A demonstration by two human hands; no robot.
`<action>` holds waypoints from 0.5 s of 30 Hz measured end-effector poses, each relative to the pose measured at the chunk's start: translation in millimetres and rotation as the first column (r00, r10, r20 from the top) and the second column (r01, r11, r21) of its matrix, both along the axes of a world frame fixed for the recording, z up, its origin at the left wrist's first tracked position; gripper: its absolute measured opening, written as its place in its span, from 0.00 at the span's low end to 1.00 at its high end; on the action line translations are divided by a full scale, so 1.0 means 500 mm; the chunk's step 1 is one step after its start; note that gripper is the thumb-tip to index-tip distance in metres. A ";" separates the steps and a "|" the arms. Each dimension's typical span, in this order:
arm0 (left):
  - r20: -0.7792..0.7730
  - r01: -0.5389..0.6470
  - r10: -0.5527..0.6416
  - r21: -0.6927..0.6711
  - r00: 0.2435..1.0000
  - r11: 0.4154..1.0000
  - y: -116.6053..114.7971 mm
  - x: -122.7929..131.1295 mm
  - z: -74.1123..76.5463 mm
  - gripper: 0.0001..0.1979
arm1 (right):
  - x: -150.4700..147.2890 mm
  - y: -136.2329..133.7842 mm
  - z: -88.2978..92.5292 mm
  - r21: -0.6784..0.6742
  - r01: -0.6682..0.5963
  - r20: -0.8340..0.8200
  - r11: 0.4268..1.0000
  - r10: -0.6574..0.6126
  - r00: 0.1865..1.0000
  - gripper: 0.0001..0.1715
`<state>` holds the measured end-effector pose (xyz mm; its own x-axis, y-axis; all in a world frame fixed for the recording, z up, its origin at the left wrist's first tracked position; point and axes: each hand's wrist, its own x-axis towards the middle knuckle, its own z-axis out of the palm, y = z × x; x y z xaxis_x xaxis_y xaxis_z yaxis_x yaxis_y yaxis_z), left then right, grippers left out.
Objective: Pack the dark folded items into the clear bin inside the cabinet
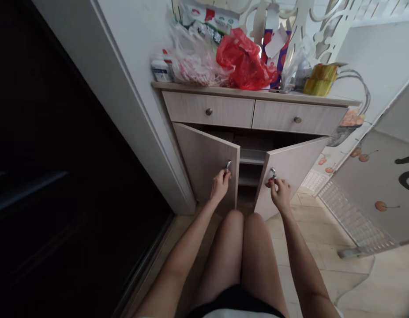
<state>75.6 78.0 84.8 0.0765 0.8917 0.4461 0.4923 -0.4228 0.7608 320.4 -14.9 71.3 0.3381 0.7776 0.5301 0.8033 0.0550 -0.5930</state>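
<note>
A pale wooden cabinet stands in front of me with both lower doors partly swung outward. My left hand (220,183) is closed on the metal handle (228,164) of the left door (204,154). On the right door (298,165), my right hand (279,192) grips the lower part of another metal handle (273,171). Between the door edges a shelf (251,156) shows inside the dark interior. Two drawers, the left one (191,106) and the right one (317,119), sit closed above the doors.
On the cabinet top (257,93) lie a red plastic bag (242,59), a clear bag (197,64), a white bottle (160,70) and a yellow package (320,79). A white door frame rises at left. My knees are close below the doors. A panel with cherry pictures (373,185) stands at right.
</note>
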 end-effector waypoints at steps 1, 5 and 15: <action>0.011 -0.021 0.021 0.007 1.000 1.000 -0.017 -0.018 -0.003 0.07 | 0.010 -0.025 -0.003 0.007 0.023 0.005 1.000 -0.023 1.000 0.23; 0.084 -0.112 0.107 0.053 0.991 0.992 -0.077 -0.093 -0.019 0.08 | 0.046 -0.113 -0.013 0.063 0.114 -0.008 0.991 -0.114 0.993 0.25; 0.223 -0.523 0.493 0.104 0.841 0.846 -0.148 -0.344 -0.051 0.11 | 0.192 -0.274 -0.055 0.160 0.285 0.076 0.945 -0.299 0.951 0.31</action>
<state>-96.2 4.1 59.1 -0.4635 0.7008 0.5423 0.5306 -0.2707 0.8032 416.6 -152.0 43.6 0.4793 0.5644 0.6721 0.8509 -0.1110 -0.5135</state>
